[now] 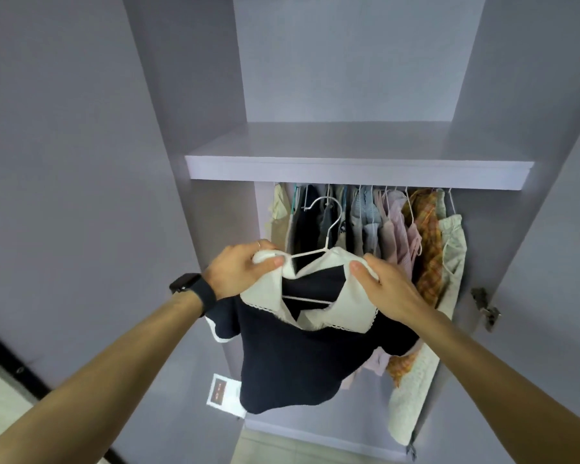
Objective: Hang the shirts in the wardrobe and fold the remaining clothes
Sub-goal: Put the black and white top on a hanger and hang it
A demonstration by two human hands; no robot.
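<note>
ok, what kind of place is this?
Most likely a home bedroom or dressing area, at an open wardrobe: a shelf with hung clothes beneath, a door hinge, and the left hand and right hand holding a navy shirt on a white hanger.

The shirt [292,363] was navy with a cream collar [352,313], its hanger [329,229] white, the wardrobe [349,169] pale lilac, the clothes inside including an orange-and-yellow plaid garment [427,236], a pale pink striped top [398,232] and a cream speckled piece [452,242], and the wristwatch [195,289] black.
</note>
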